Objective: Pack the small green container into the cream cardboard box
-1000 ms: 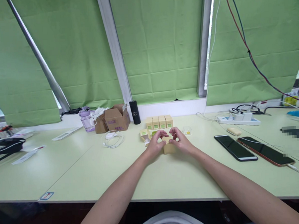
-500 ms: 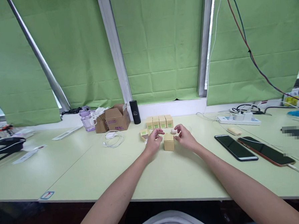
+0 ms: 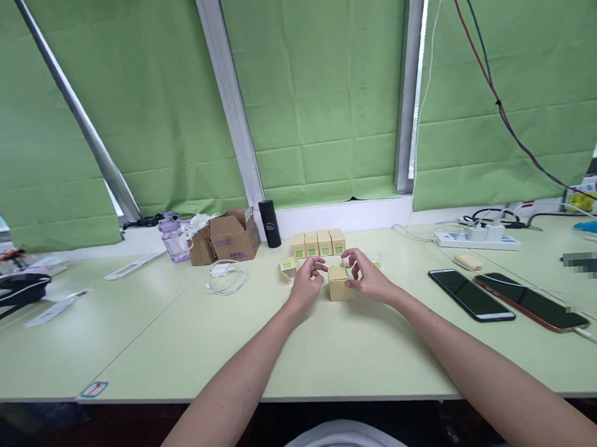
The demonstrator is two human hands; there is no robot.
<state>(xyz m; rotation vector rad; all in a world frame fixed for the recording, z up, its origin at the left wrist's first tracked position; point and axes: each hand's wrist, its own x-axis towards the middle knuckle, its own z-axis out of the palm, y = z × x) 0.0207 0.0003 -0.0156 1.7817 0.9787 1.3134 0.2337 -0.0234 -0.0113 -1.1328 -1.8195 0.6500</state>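
Steadying the small carton (image 3: pixel 338 289) seems the step: it stands between the left hand (image 3: pixel 306 286), loosely curled just beside it, and the right hand (image 3: pixel 369 280), ungripping, thumb apparently touching it, so the next move probably calls for light two-sided pressure.

Six small cardboard boxes (image 3: pixel 339 289) are counted. Two phones (image 3: pixel 470 296), one purple bottle (image 3: pixel 173 242), one black cylinder (image 3: pixel 269 224) and one power strip (image 3: pixel 480 243) are also seen.

Head-height view, downward across desk (image 3: pixel 315 349)
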